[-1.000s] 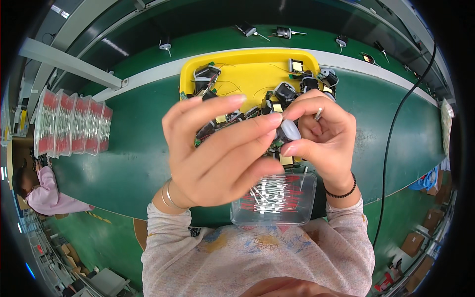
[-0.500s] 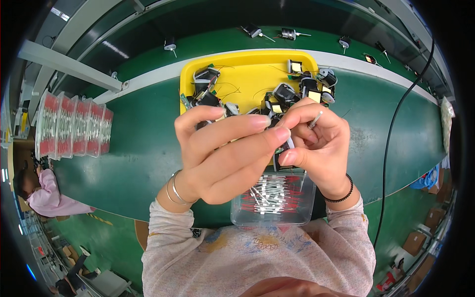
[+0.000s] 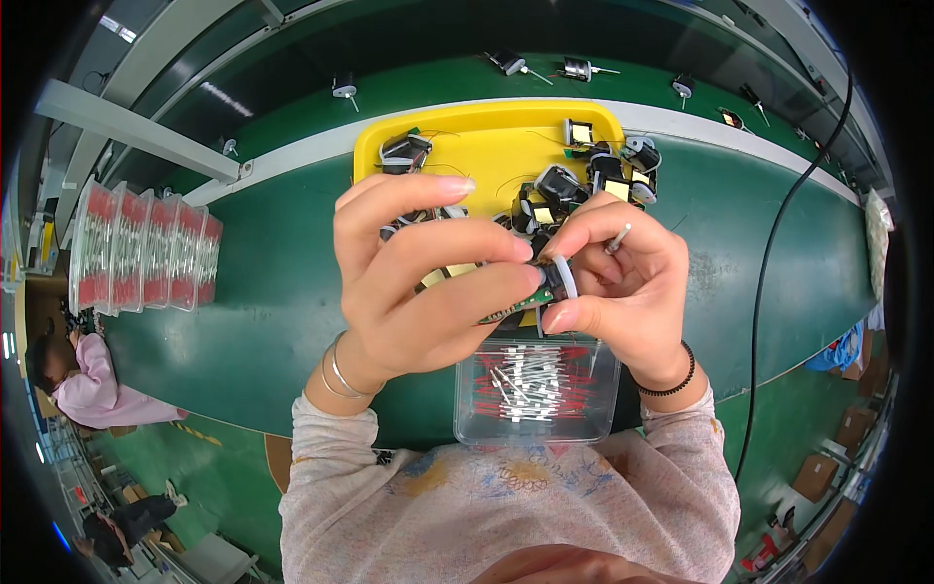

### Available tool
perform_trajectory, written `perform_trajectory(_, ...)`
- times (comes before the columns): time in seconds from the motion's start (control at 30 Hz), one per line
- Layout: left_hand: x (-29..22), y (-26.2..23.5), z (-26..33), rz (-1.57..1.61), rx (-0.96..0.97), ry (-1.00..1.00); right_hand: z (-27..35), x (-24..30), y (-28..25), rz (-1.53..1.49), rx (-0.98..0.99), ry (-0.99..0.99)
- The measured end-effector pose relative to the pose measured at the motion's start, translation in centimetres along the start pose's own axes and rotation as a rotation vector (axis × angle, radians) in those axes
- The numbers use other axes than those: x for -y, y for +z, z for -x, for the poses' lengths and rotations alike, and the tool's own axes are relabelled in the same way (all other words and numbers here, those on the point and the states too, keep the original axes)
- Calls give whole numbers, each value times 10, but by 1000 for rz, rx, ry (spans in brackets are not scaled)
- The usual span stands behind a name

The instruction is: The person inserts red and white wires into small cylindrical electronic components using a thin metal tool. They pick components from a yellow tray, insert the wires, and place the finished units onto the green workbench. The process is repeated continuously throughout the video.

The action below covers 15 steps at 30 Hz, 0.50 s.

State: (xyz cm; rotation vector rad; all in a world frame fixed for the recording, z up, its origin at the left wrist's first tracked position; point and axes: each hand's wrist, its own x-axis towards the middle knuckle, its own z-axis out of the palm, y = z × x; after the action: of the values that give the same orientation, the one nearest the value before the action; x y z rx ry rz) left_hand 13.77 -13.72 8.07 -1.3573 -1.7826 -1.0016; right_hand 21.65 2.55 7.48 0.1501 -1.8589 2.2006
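My left hand [image 3: 418, 292] and my right hand [image 3: 628, 277] meet above the near edge of a yellow tray [image 3: 496, 117]. Between them is a small black electronic unit [image 3: 551, 280] with a pale grey rim and a green circuit board. The right thumb and index finger grip its rim side, while the left fingertips press at its other side. A thin white-tipped lead [image 3: 618, 238] sticks out from among the curled right fingers. Just below the hands stands a clear plastic box [image 3: 467, 433] of white and red leads. Part of the unit hides behind the left fingers.
Similar black units [image 3: 559, 185] with thin wires lie in the tray. Nested clear boxes of leads [image 3: 146, 248] stand at the left. Beyond the pale rail, several units [image 3: 576, 68] with white stems rest on a green belt. A black cable [image 3: 769, 263] hangs at the right.
My left hand has shifted slightly left and its fingers have spread, uncovering more of the unit and its green board. The right hand has barely moved. Units on the belt have slid slightly right.
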Motion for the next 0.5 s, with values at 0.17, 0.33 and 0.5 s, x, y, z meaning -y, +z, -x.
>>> perform_trajectory(0.17, -2, 6, 2, -8, -64, 50, 1, 1, 0, 30, -7, -16)
perform_trajectory(0.33, 0, 7, 6, -30, -16, 112, 3, -2, 1, 8, -48, -32)
perform_trajectory(0.5, 4, 5, 8, -57, 14, 128, -5, -7, -6, 24, -28, -119)
